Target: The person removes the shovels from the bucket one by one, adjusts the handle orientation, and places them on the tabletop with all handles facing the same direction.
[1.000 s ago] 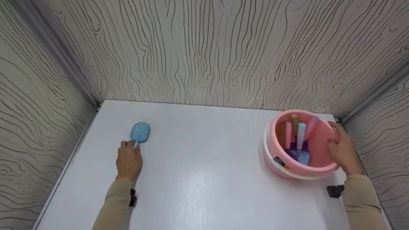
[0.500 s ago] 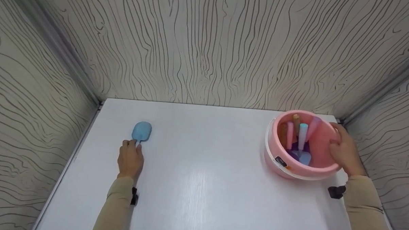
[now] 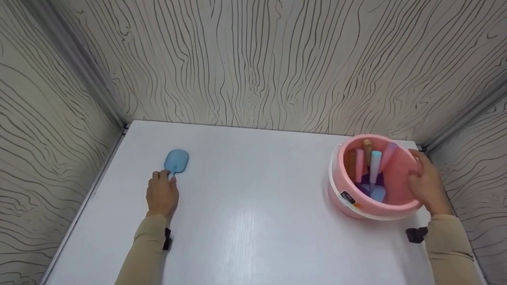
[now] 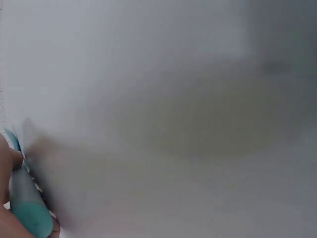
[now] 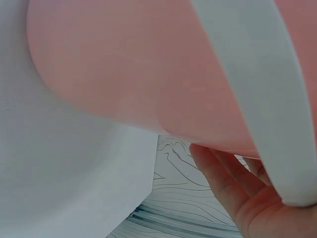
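A toy shovel with a light blue blade [image 3: 176, 161] lies on the table's left side. My left hand [image 3: 163, 196] holds it by the handle, with the thumb on one side and fingers on the other. The left wrist view catches the handle's teal end [image 4: 32, 218] among the fingers. At the right, my right hand [image 3: 428, 184] grips the rim of a pink bucket [image 3: 399, 181], thumb inside and fingers outside. Inside stand several tools, among them a white handle with a teal tip [image 3: 375, 163], a pink handle [image 3: 359, 165] and a tan handle [image 3: 367, 153]. Their lower parts are partly hidden.
The bucket's white carrying handle [image 5: 262, 94] hangs down around its outside. Both stand on a white table [image 3: 251, 193], enclosed by wood-grain-patterned panels [image 3: 256, 66] at the back and sides. Bare tabletop lies between the two hands.
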`<state>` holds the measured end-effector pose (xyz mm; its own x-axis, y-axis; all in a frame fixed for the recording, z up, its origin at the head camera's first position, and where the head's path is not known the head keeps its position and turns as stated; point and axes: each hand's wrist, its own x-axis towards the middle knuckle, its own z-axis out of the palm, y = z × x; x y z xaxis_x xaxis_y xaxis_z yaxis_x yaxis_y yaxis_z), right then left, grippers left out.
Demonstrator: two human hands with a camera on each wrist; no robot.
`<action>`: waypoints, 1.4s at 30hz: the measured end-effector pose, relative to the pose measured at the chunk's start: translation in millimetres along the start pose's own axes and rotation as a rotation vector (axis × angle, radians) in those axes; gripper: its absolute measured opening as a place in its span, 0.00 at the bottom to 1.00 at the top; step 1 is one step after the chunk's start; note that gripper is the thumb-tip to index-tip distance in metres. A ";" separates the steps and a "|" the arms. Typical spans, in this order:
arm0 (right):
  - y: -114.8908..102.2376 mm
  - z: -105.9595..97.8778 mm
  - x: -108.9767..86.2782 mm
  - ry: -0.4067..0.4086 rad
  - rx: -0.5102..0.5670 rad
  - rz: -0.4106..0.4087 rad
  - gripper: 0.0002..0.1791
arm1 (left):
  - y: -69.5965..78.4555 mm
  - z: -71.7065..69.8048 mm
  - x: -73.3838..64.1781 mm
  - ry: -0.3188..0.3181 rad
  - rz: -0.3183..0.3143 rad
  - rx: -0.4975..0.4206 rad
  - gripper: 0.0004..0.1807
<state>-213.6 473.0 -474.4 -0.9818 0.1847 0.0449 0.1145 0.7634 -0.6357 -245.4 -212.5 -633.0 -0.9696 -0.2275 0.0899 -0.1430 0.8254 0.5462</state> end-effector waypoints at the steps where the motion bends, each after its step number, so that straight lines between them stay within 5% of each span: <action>1: -0.4 -0.2 0.8 0.000 -0.001 -0.004 0.36 | 0.2 -0.9 1.3 0.003 0.000 0.001 0.24; 17: -1.5 0.0 -1.8 -0.034 0.017 0.043 0.34 | 3.8 -6.0 0.1 -0.031 -0.044 0.019 0.27; 24: -0.3 0.8 -1.0 -0.040 0.015 0.047 0.34 | 15.8 -10.1 9.1 0.087 -0.057 0.065 0.27; 33: -1.3 -2.3 1.6 -0.029 0.012 0.024 0.36 | 72.5 -19.7 35.3 0.155 0.072 0.017 0.23; 42: 4.5 -3.6 -6.5 -0.067 0.107 0.059 0.36 | 166.3 -16.5 45.6 0.163 0.281 0.052 0.21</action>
<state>-206.2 477.4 -474.8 -0.9821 0.1831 -0.0445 0.1594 0.6812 -0.7145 -310.1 -94.1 -524.3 -0.9287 -0.0637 0.3654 0.1113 0.8919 0.4384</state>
